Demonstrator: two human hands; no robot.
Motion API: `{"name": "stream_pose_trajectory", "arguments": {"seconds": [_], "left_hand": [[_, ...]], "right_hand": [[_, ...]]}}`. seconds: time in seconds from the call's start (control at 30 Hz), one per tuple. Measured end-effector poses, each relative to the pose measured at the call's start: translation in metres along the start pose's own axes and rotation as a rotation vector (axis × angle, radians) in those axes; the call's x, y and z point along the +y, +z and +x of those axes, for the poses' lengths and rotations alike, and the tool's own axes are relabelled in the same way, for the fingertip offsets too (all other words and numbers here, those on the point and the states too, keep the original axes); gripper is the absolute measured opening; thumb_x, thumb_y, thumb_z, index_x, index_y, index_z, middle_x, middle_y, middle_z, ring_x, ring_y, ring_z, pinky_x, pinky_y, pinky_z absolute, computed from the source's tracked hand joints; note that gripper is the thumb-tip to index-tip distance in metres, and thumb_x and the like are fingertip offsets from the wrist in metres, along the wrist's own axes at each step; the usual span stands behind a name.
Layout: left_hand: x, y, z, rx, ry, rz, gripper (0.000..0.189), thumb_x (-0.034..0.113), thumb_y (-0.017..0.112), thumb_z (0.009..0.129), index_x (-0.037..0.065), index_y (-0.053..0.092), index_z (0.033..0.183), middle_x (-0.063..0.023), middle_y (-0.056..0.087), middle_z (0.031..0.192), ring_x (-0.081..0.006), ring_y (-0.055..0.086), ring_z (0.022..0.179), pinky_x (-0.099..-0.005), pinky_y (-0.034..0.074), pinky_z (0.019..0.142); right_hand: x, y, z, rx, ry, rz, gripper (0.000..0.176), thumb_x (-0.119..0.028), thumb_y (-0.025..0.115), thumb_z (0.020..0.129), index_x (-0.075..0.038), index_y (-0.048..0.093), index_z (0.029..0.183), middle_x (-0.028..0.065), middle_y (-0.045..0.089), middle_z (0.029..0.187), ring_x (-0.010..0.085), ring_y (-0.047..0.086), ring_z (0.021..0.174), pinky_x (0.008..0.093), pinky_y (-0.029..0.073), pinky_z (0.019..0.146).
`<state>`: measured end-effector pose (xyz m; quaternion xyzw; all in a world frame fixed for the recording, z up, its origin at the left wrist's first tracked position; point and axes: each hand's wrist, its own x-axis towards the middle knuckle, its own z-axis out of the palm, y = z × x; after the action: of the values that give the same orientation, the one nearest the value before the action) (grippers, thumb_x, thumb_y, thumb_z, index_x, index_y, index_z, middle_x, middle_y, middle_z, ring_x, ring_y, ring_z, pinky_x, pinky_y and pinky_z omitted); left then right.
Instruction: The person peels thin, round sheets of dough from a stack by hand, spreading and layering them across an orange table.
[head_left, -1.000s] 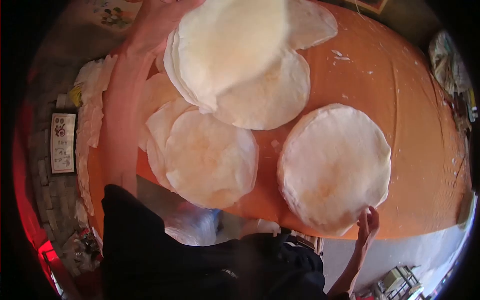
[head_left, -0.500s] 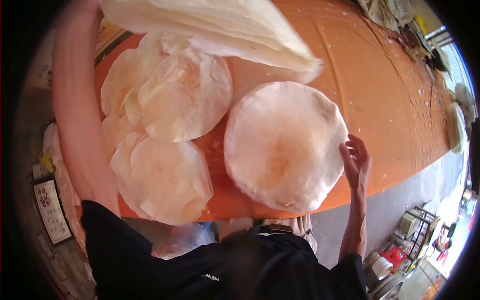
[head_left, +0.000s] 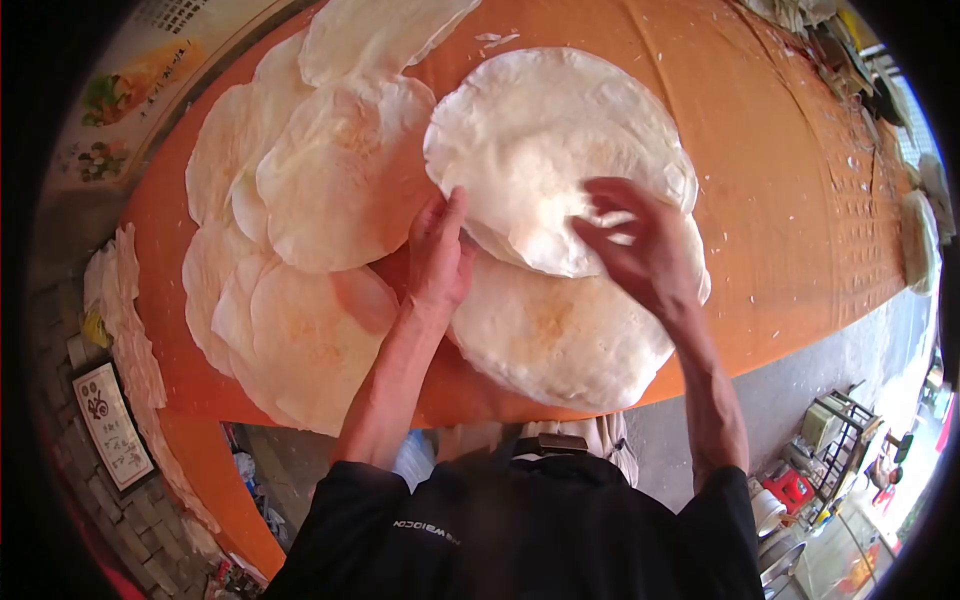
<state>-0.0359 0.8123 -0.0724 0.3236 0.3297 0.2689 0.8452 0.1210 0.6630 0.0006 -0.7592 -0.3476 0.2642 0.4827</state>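
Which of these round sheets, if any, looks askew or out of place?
The upper batch of sheets sits askew on the lower pile, shifted toward the far side instead of edge to edge. The left hand rests at its edge, the right hand on top. White flakes lie scattered on the orange table.

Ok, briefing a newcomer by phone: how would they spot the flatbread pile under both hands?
On the orange table, look to the near edge, right of the overlapping rounds. It is the thick pile, the only one with a second bunch skewed on top, left hand and right hand touching it.
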Motion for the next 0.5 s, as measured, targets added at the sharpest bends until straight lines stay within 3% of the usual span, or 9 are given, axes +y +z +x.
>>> {"name": "stream_pose_trajectory", "arguments": {"seconds": [0.07,0.17,0.27,0.4,0.5], "left_hand": [[0.007,0.006,-0.002,-0.046,0.01,-0.023,0.031,0.022,0.055,0.095,0.004,0.054,0.119,-0.0063,0.06,0.114,-0.0169,0.06,0.101,-0.0319,0.051,0.087],[0.008,0.008,0.003,-0.127,0.021,0.029,0.032,0.027,0.058,0.093,0.004,0.055,0.116,-0.004,0.06,0.109,-0.0137,0.06,0.096,-0.0306,0.052,0.083],[0.008,0.015,0.011,-0.131,0.014,0.099,0.031,0.028,0.06,0.092,0.005,0.056,0.112,-0.0023,0.06,0.106,-0.012,0.06,0.093,-0.0294,0.052,0.081],[0.002,0.009,0.022,0.001,-0.018,0.182,0.034,0.024,0.062,0.09,0.002,0.055,0.115,-0.0047,0.06,0.107,-0.0137,0.058,0.095,-0.0315,0.051,0.083],[0.003,0.004,0.024,0.039,-0.07,0.21,0.04,0.016,0.059,0.087,-0.001,0.051,0.122,-0.0073,0.058,0.111,-0.0157,0.054,0.101,-0.0316,0.044,0.088]], "right_hand": [[0.005,0.035,0.018,-0.041,-0.296,-0.14,0.038,-0.013,0.076,0.074,-0.001,0.062,0.107,0.0123,0.066,0.092,0.0221,0.064,0.08,0.0331,0.051,0.071],[-0.001,0.053,0.034,-0.124,-0.3,-0.197,0.036,-0.013,0.074,0.075,0.001,0.063,0.107,0.0118,0.067,0.093,0.0192,0.065,0.081,0.0318,0.051,0.072],[0.01,0.047,0.041,-0.24,0.075,0.181,0.034,-0.012,0.072,0.077,0.002,0.063,0.107,0.0123,0.068,0.091,0.0157,0.065,0.082,0.0292,0.051,0.073],[0.027,0.044,0.051,-0.245,0.183,0.35,0.03,-0.014,0.067,0.082,0.005,0.064,0.104,0.0115,0.068,0.086,0.0133,0.062,0.078,0.0274,0.05,0.072],[0.028,0.051,0.057,-0.361,0.32,0.378,0.027,-0.016,0.065,0.083,0.006,0.065,0.099,0.0068,0.064,0.079,0.011,0.058,0.07,0.0256,0.048,0.066]]}}
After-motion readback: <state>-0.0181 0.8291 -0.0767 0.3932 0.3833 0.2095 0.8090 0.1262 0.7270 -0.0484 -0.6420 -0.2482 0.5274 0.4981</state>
